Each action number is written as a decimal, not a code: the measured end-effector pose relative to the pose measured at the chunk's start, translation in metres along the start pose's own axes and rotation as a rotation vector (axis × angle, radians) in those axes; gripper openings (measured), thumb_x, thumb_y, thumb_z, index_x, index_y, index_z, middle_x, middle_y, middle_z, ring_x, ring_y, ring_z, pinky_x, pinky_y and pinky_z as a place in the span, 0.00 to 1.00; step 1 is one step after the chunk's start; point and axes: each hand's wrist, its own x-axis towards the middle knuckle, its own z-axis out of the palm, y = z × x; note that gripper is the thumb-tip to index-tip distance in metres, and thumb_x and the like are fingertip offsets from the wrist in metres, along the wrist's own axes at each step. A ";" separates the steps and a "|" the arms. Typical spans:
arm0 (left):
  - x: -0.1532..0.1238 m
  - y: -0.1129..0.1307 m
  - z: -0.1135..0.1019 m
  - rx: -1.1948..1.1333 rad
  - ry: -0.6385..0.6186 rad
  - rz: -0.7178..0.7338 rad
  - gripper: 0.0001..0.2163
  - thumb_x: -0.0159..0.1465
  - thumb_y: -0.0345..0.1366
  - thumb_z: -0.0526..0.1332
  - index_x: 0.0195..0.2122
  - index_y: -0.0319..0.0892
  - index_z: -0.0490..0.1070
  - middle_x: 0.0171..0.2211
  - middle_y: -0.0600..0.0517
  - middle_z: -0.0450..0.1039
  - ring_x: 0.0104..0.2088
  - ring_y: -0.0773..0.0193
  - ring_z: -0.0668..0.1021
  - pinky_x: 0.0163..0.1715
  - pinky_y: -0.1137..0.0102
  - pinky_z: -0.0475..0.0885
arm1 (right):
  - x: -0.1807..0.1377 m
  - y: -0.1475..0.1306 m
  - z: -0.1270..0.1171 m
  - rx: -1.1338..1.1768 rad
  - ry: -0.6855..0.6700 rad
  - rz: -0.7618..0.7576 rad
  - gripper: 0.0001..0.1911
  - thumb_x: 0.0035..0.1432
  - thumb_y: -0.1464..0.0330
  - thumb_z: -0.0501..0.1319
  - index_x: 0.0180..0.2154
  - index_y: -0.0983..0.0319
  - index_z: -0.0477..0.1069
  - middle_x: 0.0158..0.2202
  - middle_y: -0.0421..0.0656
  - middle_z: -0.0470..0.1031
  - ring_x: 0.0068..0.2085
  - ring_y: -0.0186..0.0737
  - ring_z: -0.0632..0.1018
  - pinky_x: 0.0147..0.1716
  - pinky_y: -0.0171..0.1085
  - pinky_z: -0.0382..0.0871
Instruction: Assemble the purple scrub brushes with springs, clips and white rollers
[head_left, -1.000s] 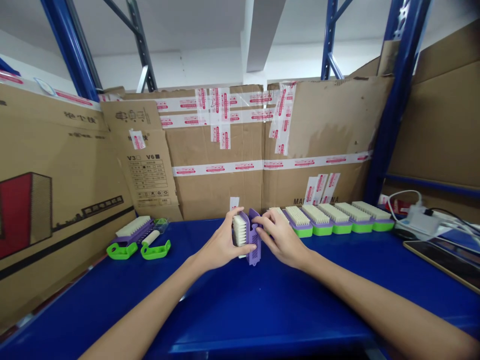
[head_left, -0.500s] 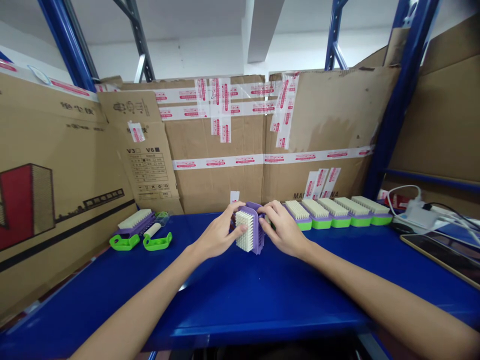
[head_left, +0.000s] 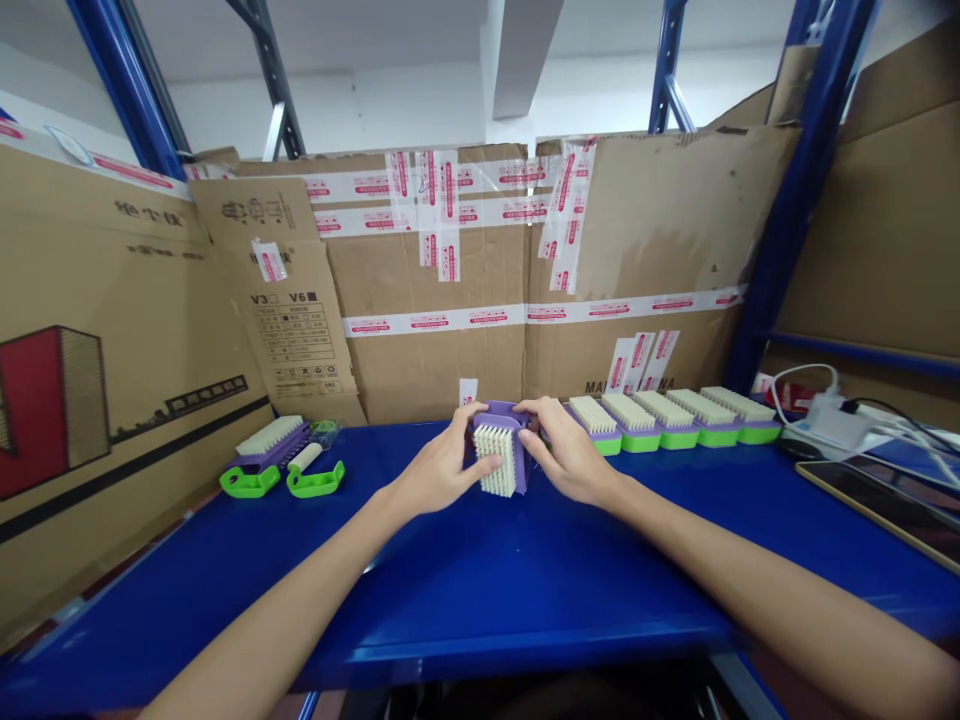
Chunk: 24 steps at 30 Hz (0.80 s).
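Both hands hold one purple scrubbing brush (head_left: pixel 500 452) with white bristles just above the blue shelf (head_left: pixel 480 580). My left hand (head_left: pixel 442 466) grips its left side with the thumb across the bristles. My right hand (head_left: pixel 564 455) grips its right side, fingers over the purple top. The bristles face me. Just right of my right hand runs a row of several finished brushes (head_left: pixel 675 418) with green bases, bristles up.
At the left lie a purple brush (head_left: pixel 271 441), two green handle pieces (head_left: pixel 315 482) and a small white roller. Taped cardboard walls (head_left: pixel 525 290) close off the back and sides. At the right are a white charger with cables (head_left: pixel 832 425) and a flat tablet (head_left: pixel 885 505).
The brush has been turned in both hands so that its bristles, earlier facing left, now face me. The camera has tipped slightly upward.
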 end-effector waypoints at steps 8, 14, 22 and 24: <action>0.000 -0.001 0.010 -0.133 -0.041 -0.026 0.52 0.60 0.51 0.77 0.74 0.48 0.43 0.70 0.33 0.64 0.65 0.36 0.75 0.63 0.43 0.71 | -0.002 0.001 0.003 -0.002 -0.017 0.001 0.22 0.75 0.62 0.58 0.65 0.58 0.59 0.52 0.52 0.75 0.44 0.48 0.78 0.47 0.49 0.76; 0.001 -0.007 0.017 -0.293 -0.079 -0.052 0.55 0.58 0.50 0.78 0.76 0.46 0.43 0.69 0.34 0.67 0.67 0.39 0.74 0.67 0.42 0.68 | -0.005 0.001 0.006 0.052 0.014 0.022 0.23 0.75 0.62 0.58 0.67 0.57 0.58 0.48 0.48 0.75 0.41 0.47 0.78 0.44 0.49 0.77; 0.005 0.000 0.004 -0.379 -0.136 -0.114 0.42 0.55 0.50 0.80 0.67 0.46 0.66 0.60 0.41 0.78 0.59 0.41 0.80 0.61 0.44 0.73 | -0.005 0.000 0.007 0.124 0.058 0.072 0.23 0.76 0.61 0.56 0.67 0.57 0.58 0.49 0.50 0.76 0.43 0.49 0.79 0.44 0.50 0.78; 0.007 0.001 0.003 -0.431 -0.089 -0.118 0.40 0.55 0.50 0.80 0.66 0.44 0.68 0.57 0.40 0.79 0.57 0.41 0.81 0.59 0.45 0.74 | -0.005 0.000 0.006 0.132 0.094 0.093 0.23 0.75 0.61 0.56 0.66 0.57 0.58 0.51 0.51 0.75 0.44 0.49 0.79 0.44 0.50 0.78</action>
